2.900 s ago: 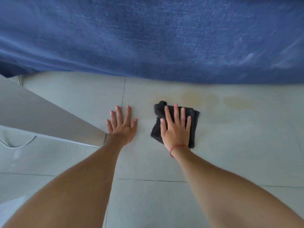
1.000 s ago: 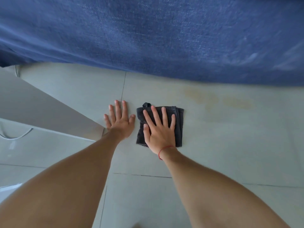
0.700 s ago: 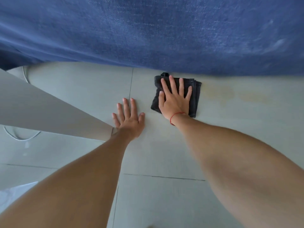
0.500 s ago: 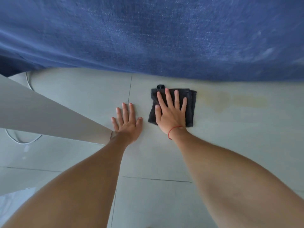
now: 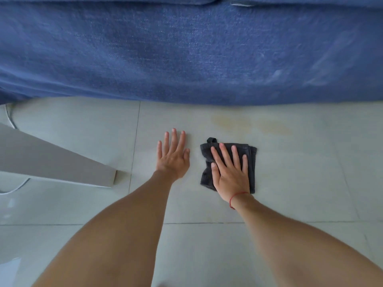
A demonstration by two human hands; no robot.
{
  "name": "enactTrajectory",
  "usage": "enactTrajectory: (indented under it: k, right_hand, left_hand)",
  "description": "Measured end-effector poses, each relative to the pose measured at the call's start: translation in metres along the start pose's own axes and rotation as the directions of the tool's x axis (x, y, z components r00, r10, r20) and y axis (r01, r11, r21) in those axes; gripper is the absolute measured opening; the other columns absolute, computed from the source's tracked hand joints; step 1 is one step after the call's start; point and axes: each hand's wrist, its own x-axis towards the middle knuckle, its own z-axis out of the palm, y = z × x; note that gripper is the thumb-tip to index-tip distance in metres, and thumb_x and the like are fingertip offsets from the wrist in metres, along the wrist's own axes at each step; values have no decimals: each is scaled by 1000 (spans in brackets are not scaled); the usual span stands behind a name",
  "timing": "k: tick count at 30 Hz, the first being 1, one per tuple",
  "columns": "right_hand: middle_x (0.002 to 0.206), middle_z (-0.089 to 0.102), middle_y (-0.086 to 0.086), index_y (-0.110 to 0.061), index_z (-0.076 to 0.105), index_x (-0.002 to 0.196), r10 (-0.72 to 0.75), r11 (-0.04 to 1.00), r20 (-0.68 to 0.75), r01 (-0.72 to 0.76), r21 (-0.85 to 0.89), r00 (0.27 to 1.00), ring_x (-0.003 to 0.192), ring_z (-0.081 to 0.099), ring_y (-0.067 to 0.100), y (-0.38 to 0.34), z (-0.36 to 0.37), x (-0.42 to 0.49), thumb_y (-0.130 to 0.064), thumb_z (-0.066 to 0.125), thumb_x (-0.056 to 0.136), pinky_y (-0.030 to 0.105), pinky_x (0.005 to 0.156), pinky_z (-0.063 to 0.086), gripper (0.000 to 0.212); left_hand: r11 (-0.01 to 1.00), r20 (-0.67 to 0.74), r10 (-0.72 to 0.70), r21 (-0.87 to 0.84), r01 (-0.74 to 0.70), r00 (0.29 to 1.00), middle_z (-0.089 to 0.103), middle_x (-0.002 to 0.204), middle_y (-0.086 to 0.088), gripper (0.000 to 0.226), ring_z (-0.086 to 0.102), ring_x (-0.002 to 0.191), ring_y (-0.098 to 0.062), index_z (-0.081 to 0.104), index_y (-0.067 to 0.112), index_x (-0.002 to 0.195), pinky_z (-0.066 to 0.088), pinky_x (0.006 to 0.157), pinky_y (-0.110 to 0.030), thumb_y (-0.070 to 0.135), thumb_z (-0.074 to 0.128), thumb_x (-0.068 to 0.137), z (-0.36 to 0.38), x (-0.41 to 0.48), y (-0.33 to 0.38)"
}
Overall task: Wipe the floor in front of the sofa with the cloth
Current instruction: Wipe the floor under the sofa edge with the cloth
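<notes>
Right hand (image 5: 229,172) flat, fingers spread, pressing the folded dark cloth (image 5: 250,162) to the floor (image 5: 300,183); no clench that I can see. Left hand (image 5: 173,157) flat on bare tile just beside it, empty, apparently bracing. Yellowish stains (image 5: 248,124) lie ahead and slightly right of the cloth, between it and the blue sofa (image 5: 186,48), nearer my right hand. I judge a forward push comes next. No labels or writing readable.
</notes>
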Motion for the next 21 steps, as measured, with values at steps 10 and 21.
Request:
enactTrajectory:
  k: [10, 21]
  right_hand:
    - [162, -1, -11, -38, 7, 151, 137, 988, -17, -136, 71, 990, 150, -4, 24, -11, -10, 86, -42, 17, 101, 56, 118, -4, 51]
    - [162, 12, -6, -33, 21, 151, 45, 997, -55, -42, 58, 997, 150, 9, 26, -12, -3, 81, -42, 23, 98, 56, 119, 4, 53]
  left_hand:
    - [998, 4, -58, 20, 58, 998, -23, 161, -1, 57, -20, 148, -24, -12, 31, 153, -11, 119, -46, 41, 10, 102, 12, 19, -1]
    - [998, 27, -63, 33, 62, 998, -24, 160, 1, 57, -21, 148, -23, -14, 32, 152, -12, 119, -45, 41, 9, 101, 12, 20, -3]
